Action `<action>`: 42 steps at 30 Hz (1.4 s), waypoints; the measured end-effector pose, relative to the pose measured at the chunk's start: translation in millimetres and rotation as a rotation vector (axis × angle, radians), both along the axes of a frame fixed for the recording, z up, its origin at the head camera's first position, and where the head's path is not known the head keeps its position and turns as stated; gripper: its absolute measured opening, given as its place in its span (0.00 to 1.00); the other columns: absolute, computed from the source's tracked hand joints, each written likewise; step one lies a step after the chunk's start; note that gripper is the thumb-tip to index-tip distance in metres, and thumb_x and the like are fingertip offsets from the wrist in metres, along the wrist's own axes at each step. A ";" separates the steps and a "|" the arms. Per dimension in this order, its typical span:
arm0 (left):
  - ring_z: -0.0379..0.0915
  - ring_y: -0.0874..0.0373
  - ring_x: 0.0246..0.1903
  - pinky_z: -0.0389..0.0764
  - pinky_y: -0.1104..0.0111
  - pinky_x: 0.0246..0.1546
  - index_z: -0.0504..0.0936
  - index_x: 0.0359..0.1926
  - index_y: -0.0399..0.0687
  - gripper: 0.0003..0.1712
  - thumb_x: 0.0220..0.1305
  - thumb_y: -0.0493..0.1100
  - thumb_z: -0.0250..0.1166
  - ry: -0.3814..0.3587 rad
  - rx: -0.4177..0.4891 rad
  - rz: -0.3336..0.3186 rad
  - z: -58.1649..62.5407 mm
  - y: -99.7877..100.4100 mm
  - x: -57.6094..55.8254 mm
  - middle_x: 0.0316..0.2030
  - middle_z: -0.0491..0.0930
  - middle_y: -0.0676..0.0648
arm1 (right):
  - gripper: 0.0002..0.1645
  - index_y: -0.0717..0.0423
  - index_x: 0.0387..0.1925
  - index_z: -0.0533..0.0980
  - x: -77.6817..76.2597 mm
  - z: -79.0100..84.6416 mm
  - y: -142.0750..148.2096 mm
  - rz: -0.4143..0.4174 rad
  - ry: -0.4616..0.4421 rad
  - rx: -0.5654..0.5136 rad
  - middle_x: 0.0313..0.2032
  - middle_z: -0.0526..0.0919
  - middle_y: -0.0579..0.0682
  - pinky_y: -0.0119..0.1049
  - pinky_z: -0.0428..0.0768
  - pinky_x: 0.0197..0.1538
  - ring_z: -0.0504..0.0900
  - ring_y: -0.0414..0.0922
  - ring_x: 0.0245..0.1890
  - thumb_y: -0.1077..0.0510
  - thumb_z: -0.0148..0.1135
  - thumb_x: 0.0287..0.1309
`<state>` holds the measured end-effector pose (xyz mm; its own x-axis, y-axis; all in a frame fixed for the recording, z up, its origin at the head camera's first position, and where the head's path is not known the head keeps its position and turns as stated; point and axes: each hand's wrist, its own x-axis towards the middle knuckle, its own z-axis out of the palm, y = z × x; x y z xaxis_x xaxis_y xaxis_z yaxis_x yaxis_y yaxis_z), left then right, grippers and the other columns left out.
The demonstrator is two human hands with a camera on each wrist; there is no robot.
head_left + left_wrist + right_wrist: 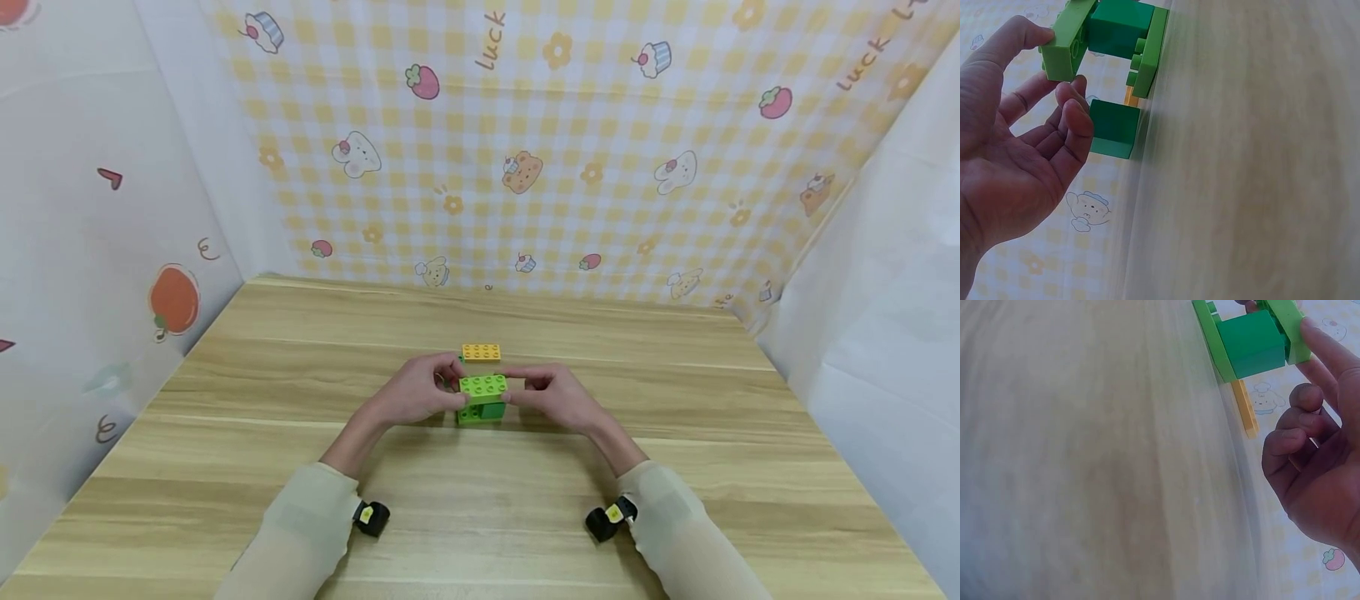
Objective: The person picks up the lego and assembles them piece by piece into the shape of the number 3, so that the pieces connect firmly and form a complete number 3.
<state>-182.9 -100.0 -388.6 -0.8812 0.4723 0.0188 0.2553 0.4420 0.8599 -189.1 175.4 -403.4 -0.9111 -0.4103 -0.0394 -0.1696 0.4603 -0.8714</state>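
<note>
My left fingers (450,362) and right fingers (522,371) pinch the top brick (483,387); I'm likely seating it, so next I'd press evenly.

Yellow-checked cloth (600,117) hangs behind the wooden table (487,517), white sheets (877,300) flanking it

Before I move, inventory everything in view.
Upper brick: 1, light green, topmost
Middle brick: 1, dark green, beneath upper
Base brick: 1, light green, lowest
Far brick: 1, yellow, behind base
Loose brick: 1, dark green, left of base
Table: 1, tan, beneath
Checked cloth: 1, yellow-white, behind
Side sheets: 2, whitish, flanking
Wrist cameras: 2, black, wrists
Sleeves: 2, cream, forearms
Left hand: 1, bare, upper brick's left end
Right hand: 1, bare, upper brick's right end
</note>
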 end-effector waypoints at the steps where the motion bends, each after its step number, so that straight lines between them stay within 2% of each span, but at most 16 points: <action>1: 0.76 0.54 0.38 0.77 0.63 0.40 0.84 0.45 0.47 0.13 0.60 0.43 0.73 0.000 0.002 -0.002 0.1 0.0 0.0 0.39 0.82 0.46 | 0.24 0.43 0.61 0.85 0.1 0.2 -0.1 0.000 0.002 0.001 0.23 0.70 0.45 0.31 0.63 0.27 0.66 0.43 0.24 0.49 0.75 0.64; 22: 0.77 0.52 0.39 0.78 0.62 0.41 0.84 0.45 0.46 0.11 0.63 0.42 0.74 -0.040 0.048 -0.056 0.9 -3.7 -2.8 0.40 0.80 0.44 | 0.27 0.49 0.62 0.84 1.3 2.3 1.0 0.003 0.022 0.041 0.23 0.69 0.45 0.31 0.62 0.28 0.65 0.43 0.24 0.48 0.75 0.63; 30: 0.78 0.52 0.39 0.78 0.62 0.41 0.84 0.47 0.46 0.12 0.65 0.44 0.74 -0.047 0.041 -0.065 -0.7 -6.5 -4.2 0.42 0.81 0.44 | 0.28 0.51 0.63 0.83 1.9 1.9 1.3 0.022 0.033 0.041 0.21 0.67 0.43 0.30 0.61 0.27 0.63 0.41 0.22 0.50 0.75 0.63; 42: 0.77 0.53 0.40 0.77 0.62 0.41 0.86 0.50 0.46 0.16 0.66 0.47 0.74 -0.069 0.031 -0.080 -0.8 -11.7 -4.3 0.43 0.82 0.44 | 0.29 0.52 0.64 0.83 4.8 1.9 0.8 0.009 0.031 0.034 0.20 0.66 0.43 0.30 0.60 0.25 0.61 0.41 0.21 0.49 0.75 0.64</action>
